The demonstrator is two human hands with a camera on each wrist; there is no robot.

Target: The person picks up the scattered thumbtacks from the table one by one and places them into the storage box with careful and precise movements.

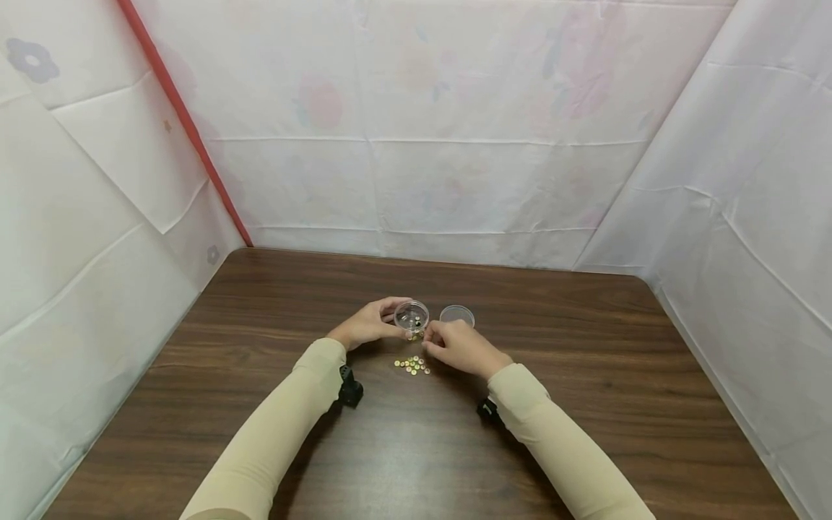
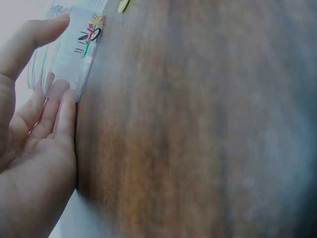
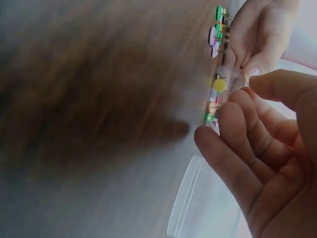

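My left hand (image 1: 367, 323) grips a clear round plastic container (image 1: 397, 310) from its left side, thumb and fingers around the wall. A few coloured thumbtacks (image 2: 90, 33) lie inside it. My right hand (image 1: 464, 348) is at the container's near right edge. In the right wrist view its thumb and forefinger pinch together on what looks like a thumbtack, mostly hidden by the fingertips. Closer to me, a loose cluster of thumbtacks (image 1: 412, 365) lies on the table with the points up.
A second clear round piece (image 1: 458, 313), likely the lid, lies on the table just beyond my right hand. The dark wood-grain table (image 1: 585, 375) is bordered at the back and sides by white patterned cloth (image 1: 416, 188).
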